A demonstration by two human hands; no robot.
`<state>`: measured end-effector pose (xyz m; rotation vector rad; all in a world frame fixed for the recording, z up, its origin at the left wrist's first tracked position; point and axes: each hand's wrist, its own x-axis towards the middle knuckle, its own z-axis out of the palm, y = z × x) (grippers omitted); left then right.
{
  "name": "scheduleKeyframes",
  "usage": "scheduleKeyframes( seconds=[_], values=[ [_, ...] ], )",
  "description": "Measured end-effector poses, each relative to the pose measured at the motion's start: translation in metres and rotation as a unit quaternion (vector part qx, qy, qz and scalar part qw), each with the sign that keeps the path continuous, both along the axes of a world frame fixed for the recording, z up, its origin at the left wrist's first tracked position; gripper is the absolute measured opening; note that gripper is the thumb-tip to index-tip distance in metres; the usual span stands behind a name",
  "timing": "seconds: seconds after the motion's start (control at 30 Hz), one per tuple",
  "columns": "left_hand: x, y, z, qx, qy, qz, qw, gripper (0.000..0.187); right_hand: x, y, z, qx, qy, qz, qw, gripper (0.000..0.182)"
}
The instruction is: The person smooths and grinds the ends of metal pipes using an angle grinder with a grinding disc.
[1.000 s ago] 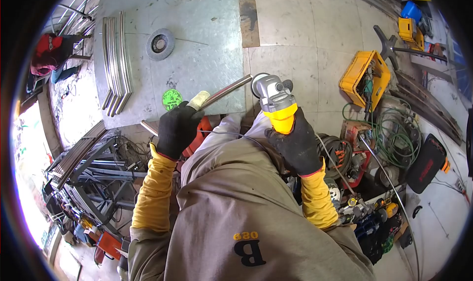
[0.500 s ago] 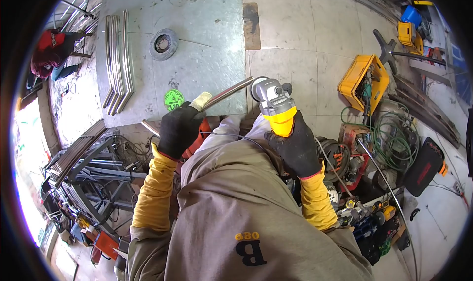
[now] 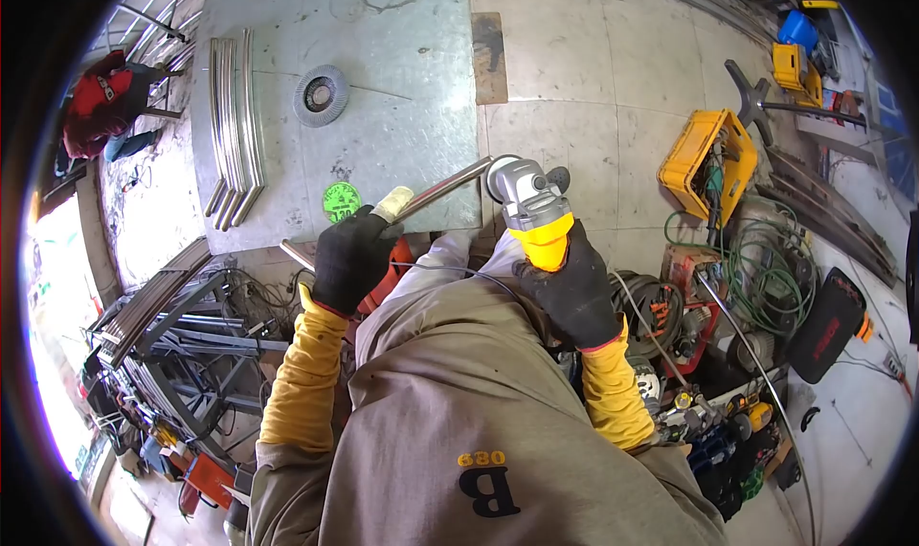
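Note:
My left hand (image 3: 352, 257), in a black glove, is closed round a metal tube (image 3: 445, 186) that slants up to the right. Pale wrapping covers its thumb. My right hand (image 3: 572, 292), also black-gloved, grips a yellow and grey angle grinder (image 3: 538, 213). The grinder's disc sits at the tube's far end; whether they touch I cannot tell. Left of them, a metal-topped table (image 3: 402, 96) carries several bent tubes (image 3: 230, 125), a round flap disc (image 3: 322, 95) and a green round sticker (image 3: 341, 201).
At the far left a person in red (image 3: 96, 106) bends down. A rack of metal bars (image 3: 158, 302) stands at lower left. On the right are a yellow crate (image 3: 699, 163), coiled green hose (image 3: 766, 268), a black case (image 3: 825, 326) and piled tools (image 3: 718, 422).
The view has shifted slightly, so the table items appear a little lower and further right. The person in red shows more fully. Both hands keep their holds on the tube and grinder.

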<state>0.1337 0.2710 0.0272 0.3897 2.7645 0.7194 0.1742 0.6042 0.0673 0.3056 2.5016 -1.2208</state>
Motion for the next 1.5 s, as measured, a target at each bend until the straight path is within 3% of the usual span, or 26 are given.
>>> scheduleKeyframes(
  seconds=[0.17,0.37,0.67,0.73,1.07,1.5],
  values=[
    [-0.001,-0.002,0.002,-0.022,0.004,-0.02,1.0,0.035,-0.003,0.004,0.001,0.0,0.023,0.009,1.0,0.064],
    [0.0,-0.001,0.001,0.038,0.029,-0.002,0.999,0.038,-0.001,0.002,-0.005,0.018,0.048,0.018,0.999,0.067],
    [0.001,0.001,0.001,0.098,0.01,0.029,0.995,0.032,-0.004,0.019,-0.002,-0.078,0.006,0.002,0.997,0.062],
    [0.003,0.001,0.002,0.022,-0.006,0.02,1.0,0.031,-0.005,0.019,-0.005,-0.091,-0.008,0.011,0.996,0.06],
    [0.012,0.001,-0.01,0.03,0.014,0.034,0.999,0.027,-0.018,0.007,0.01,-0.05,-0.054,-0.008,0.997,0.061],
    [0.007,0.007,0.006,0.083,0.02,0.04,0.996,0.04,-0.013,0.007,0.003,-0.041,0.011,0.035,0.998,0.058]
  ],
)
